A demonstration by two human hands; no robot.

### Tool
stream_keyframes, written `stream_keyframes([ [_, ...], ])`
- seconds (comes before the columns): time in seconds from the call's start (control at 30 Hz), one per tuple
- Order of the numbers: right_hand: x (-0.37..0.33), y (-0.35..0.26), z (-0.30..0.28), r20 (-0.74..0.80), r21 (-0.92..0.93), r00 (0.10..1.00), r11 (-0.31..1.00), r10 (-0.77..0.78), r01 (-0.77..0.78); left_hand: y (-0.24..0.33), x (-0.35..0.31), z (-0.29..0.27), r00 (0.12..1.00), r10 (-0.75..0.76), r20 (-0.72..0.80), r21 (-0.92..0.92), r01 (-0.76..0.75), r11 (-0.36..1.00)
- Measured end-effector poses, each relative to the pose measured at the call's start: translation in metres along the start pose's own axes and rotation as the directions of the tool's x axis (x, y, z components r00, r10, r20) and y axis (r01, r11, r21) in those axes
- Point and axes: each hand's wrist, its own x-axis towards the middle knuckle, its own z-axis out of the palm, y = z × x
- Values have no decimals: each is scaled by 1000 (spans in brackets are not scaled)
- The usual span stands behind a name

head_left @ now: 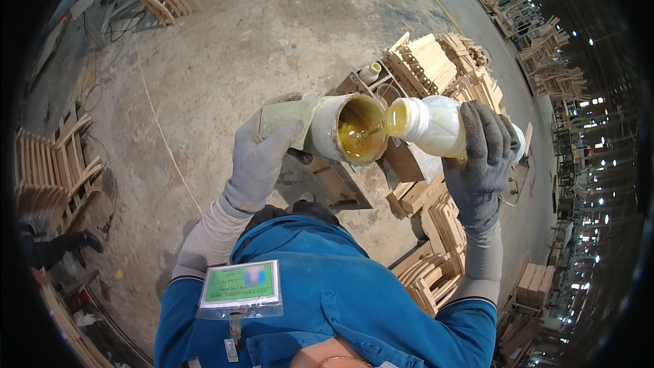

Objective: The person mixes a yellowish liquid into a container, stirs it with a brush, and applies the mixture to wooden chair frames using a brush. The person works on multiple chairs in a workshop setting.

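Note:
My gloved left hand [255,157] is closed around a pale cylindrical container [325,127] with a greenish band or handle. The container is tilted, its round opening turned to the right, and thick yellow, glue-like liquid [357,138] lies inside. My gloved right hand [481,157] grips a translucent white plastic bottle [438,125], also tipped over. Its uncapped mouth [398,118], coated in yellow liquid, meets the container's rim. Some liquid bridges the two openings; which way it flows I cannot tell.
Wooden pieces are stacked [426,61] beyond the bottle, beside a small bottle [370,72] on a box-like stand. Curved wooden parts [436,276] lie below my right arm. More wooden frames [51,170] stand at the left, near another person's leg [65,247].

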Motion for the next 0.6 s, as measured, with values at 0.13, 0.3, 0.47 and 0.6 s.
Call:
stream_keyframes([
  [0.13,1,0,-3,45,-26,999,1000,-8,9,-2,-1,1,999,45,-11,60,-44,997],
  [0.3,-1,-1,-1,35,-36,999,999,-3,5,-1,-3,1,996,90,-4,118,-88,989],
  [0.47,1,-3,0,27,19,1000,1000,9,-10,3,-5,3,992,128,-8,168,-125,978],
  [0.6,-3,-7,4,44,82,996,993,82,-85,8,-8,6,994,113,-7,155,-111,982],
])
